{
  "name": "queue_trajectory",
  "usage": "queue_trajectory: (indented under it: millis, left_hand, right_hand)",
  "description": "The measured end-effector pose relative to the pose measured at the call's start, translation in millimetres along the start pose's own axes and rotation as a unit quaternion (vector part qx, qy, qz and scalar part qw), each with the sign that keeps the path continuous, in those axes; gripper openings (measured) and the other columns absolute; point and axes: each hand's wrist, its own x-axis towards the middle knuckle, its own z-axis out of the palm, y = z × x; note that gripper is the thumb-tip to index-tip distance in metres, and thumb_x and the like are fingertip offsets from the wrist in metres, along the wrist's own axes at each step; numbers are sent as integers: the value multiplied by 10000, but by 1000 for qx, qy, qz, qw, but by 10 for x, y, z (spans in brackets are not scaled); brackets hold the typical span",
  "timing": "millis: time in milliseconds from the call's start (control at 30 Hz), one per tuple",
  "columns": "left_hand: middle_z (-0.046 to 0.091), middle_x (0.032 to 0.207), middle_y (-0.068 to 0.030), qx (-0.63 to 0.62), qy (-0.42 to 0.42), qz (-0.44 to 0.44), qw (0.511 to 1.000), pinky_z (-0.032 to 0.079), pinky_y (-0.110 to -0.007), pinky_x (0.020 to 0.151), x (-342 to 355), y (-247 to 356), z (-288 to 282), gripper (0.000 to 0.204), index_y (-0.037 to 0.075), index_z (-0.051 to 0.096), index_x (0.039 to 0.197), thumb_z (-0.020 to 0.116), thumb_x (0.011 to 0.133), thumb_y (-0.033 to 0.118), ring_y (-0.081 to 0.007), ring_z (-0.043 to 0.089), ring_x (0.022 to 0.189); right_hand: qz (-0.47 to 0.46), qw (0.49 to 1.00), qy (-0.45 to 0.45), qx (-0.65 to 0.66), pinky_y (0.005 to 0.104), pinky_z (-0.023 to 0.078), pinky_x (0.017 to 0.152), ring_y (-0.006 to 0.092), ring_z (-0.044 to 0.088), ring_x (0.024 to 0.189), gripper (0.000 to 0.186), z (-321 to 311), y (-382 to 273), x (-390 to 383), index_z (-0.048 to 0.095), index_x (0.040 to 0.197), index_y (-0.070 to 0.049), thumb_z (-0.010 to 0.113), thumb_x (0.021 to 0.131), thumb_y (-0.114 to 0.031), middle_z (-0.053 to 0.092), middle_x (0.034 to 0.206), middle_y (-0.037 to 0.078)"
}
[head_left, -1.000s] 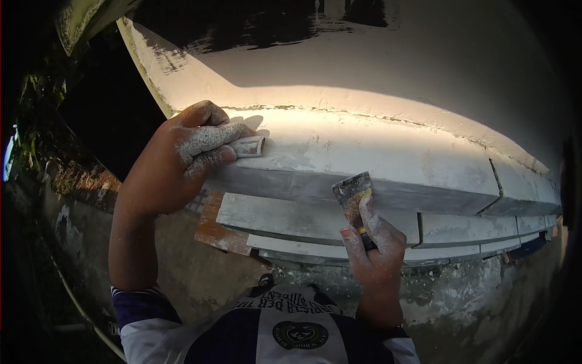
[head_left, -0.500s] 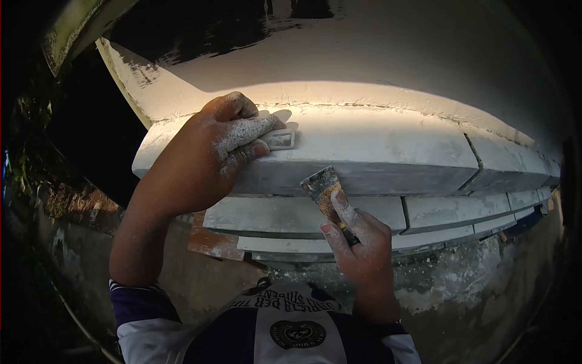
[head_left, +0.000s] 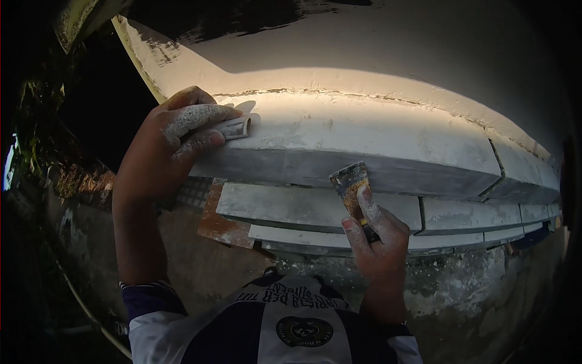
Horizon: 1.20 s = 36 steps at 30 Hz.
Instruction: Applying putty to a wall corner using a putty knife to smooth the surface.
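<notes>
My left hand (head_left: 159, 141), caked with white dust on the fingers, grips a small pale grey, dust-covered block (head_left: 235, 127) on the sunlit top of the upper white ledge (head_left: 370, 127), near its left end. Just below that ledge's front face, my right hand (head_left: 379, 242) holds a putty knife (head_left: 350, 185) with a dark, stained blade pointing up and a yellow-banded black handle. The blade stands in front of the ledge; whether it touches the surface I cannot tell. My fingertips on the block are partly hidden.
Lower stepped white slabs (head_left: 315, 203) run beneath the ledge, above a brown board (head_left: 218, 233) at left. The pale wall (head_left: 424, 67) rises behind, with dark paint strokes at top. A stained lower wall (head_left: 461, 279), foliage and a pipe (head_left: 85, 306) flank me.
My left hand with the block slid right along the ledge half a second ago and is now back toward the left. My right hand stays about the same place; the whole view has shifted slightly.
</notes>
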Motion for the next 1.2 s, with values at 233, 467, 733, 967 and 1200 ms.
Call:
queue_trajectory:
  millis: [233,467,733,967,1200]
  left_hand:
    - [584,992,-134,167,102,114,974,498,-365,785,37,224,428,306,32,619,1137,637,844,118,-302,604,900]
    - [625,900,-162,162,262,230,923,532,-339,641,-271,-13,503,317,-27,607,1085,695,810,104,-276,650,772]
    - [660,864,-145,44,67,80,994,511,-344,603,-655,-147,935,351,35,630,1005,750,759,255,-274,661,661]
    - [606,845,-122,4,26,19,999,507,-366,629,-1033,-486,1494,231,38,633,947,695,786,192,-299,628,750]
    - [618,876,-139,-125,31,-70,989,504,-351,657,-1281,-934,1992,200,22,646,962,673,817,157,-282,630,724]
  right_hand:
    - [3,1000,23,22,228,408,527,90,470,564,538,74,-54,-32,539,1304,-29,693,789,-1,560,655,112]
    - [0,999,27,19,223,408,529,88,470,571,516,113,-53,-39,555,1282,-10,692,784,5,555,657,106]
    - [34,999,11,-25,229,428,559,107,490,585,512,110,-96,-101,567,1267,-1,700,773,-15,564,657,105]
    - [68,997,8,-46,272,498,641,185,633,672,537,105,-139,-227,537,1270,55,698,766,-36,660,807,190]
    - [119,989,28,-87,269,506,670,157,655,719,620,124,-95,-419,468,1320,78,706,768,-71,681,897,203]
